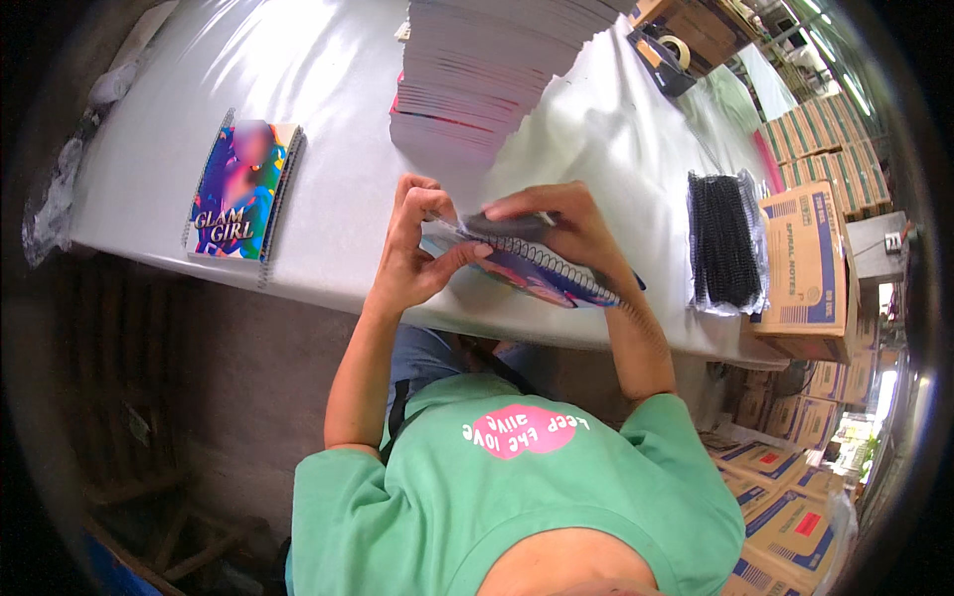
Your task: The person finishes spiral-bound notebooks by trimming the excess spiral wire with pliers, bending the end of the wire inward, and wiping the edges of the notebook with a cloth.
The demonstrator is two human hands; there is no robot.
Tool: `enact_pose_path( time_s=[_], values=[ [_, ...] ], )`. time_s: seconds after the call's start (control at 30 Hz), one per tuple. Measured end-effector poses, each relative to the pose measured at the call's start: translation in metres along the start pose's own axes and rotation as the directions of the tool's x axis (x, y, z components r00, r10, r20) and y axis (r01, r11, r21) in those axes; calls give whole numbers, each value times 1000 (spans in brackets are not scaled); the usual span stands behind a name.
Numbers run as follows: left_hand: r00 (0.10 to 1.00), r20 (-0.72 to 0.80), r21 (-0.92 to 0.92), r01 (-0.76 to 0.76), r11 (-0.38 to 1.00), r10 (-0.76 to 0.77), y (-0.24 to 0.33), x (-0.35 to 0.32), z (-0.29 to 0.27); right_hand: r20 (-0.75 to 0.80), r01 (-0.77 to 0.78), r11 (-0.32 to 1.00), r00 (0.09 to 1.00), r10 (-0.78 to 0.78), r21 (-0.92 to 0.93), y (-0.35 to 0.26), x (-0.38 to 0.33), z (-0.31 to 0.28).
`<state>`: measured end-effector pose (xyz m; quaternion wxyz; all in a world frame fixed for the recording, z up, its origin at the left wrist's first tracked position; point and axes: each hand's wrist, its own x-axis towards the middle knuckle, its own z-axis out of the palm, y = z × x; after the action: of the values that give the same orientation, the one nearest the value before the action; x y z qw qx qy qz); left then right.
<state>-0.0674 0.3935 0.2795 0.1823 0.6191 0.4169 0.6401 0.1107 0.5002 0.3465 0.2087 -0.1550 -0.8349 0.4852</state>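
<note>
A spiral notebook [542,281] with a colourful cover is tilted above the front edge of the table, its wire-like coil running along the upper edge. My left hand [412,248] pinches its left end between thumb and bent fingers. Over the coiled edge curves my right hand [566,221], its fingers closed on the notebook and slightly blurred; the right thumb is hidden. A loose tail of coil [644,323] sticks out past the right end, by my right wrist. Farther left on the table lies a small pile of colourful spiral notebooks [234,199].
A tall stack of bound paper blocks [467,89] rises just beyond my hands. To the right lie a plastic-wrapped bundle of black coils [725,243] and a cardboard box [805,258]. A tape dispenser [664,60] stands at the far right. More cartons [785,526] fill the floor at right.
</note>
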Motion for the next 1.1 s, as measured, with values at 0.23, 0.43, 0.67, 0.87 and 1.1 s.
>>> enact_pose_path(
  time_s=[0.23, 0.43, 0.67, 0.87, 1.1],
  values=[
    [991, -113, 473, -9, 881, 71, 41, 10, 7, -568, -580, 623, 784, 252, -525, 68, -100, -51],
    [978, -194, 483, 31, 875, 72, 37, 10, 20, -669, -760, 196, 642, 375, -619, 66, -170, 29],
    [970, -239, 423, 55, 905, 52, 36, 9, 23, -710, -394, 903, 684, 164, -171, 2, -145, 43],
    [975, -223, 385, 110, 916, -23, 39, 7, 20, -199, 32, 736, 954, -223, -676, -69, -33, 5],
    [973, -229, 377, 88, 922, 0, 37, 14, 18, -82, -128, 728, 992, 98, -674, -68, 5, -8]
  ],
)
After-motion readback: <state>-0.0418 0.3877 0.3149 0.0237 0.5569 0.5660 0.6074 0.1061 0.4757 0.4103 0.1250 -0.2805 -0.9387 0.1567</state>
